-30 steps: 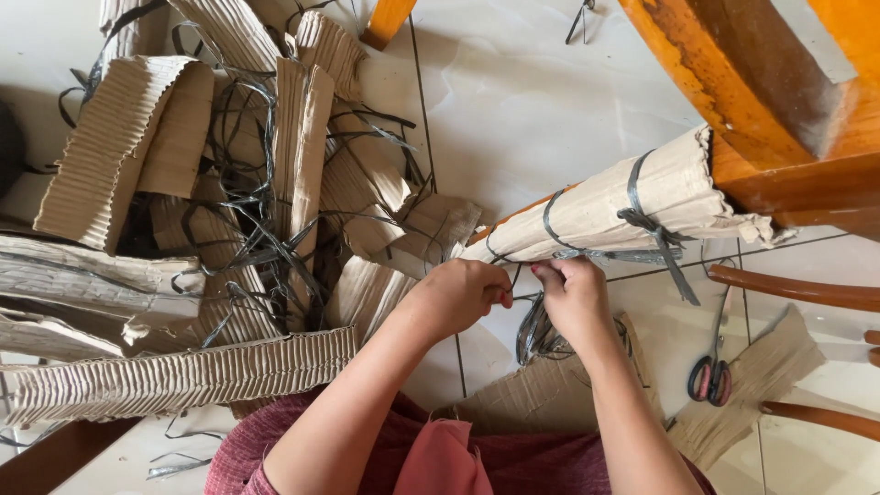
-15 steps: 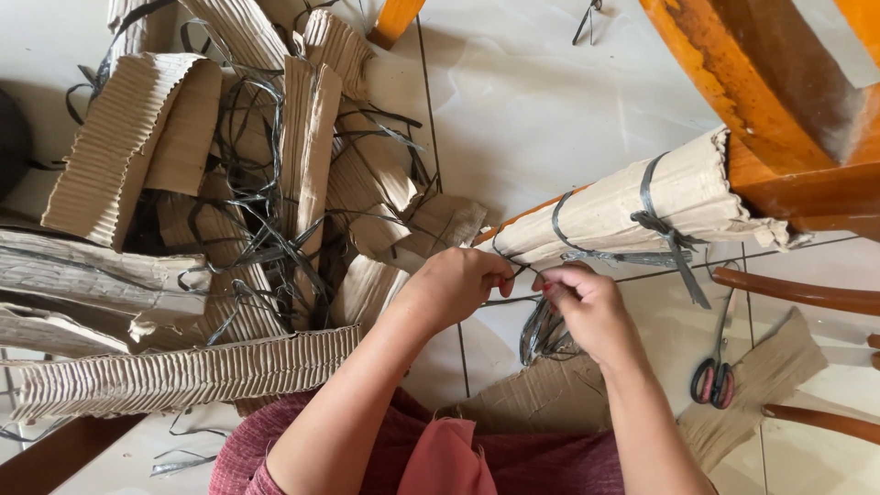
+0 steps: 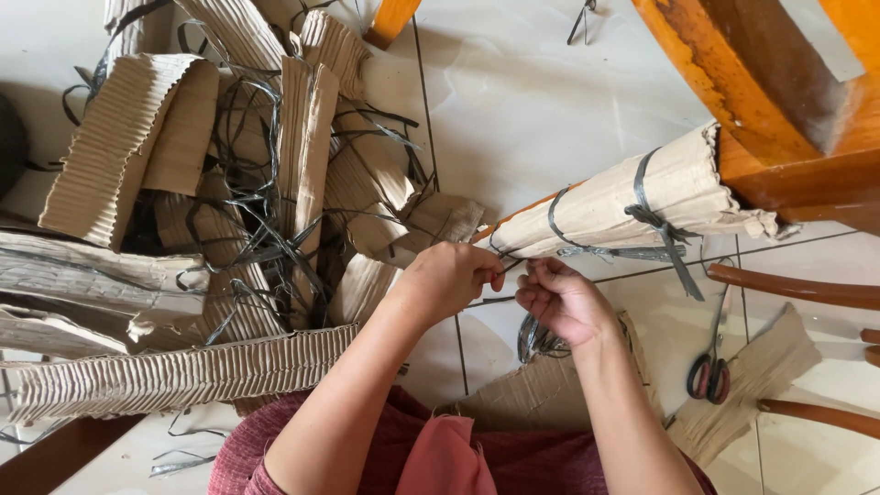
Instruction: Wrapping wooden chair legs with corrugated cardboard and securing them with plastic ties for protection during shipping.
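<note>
Head view: my left hand point(image 3: 446, 280) and right hand point(image 3: 561, 298) meet just below the near end of a tan, cardboard-wrapped orange wooden chair leg point(image 3: 632, 206). Between them runs a thin grey plastic strap point(image 3: 510, 264); left fingers are curled tight, pinching one end, right fingertips point(image 3: 534, 273) pressed together on the other. The strap passes over the wrapping's lower tip, touching it. The wrapped leg lies tilted over the white tiled floor point(image 3: 532, 101), with two more grey bands knotted further up. Beside my right wrist lies a small coil of the same strap point(image 3: 536, 341). Red-handled scissors point(image 3: 710, 371) lie on the floor to the right. Corrugated cardboard scraps point(image 3: 183, 220) with tangled straps pile left.
</note>
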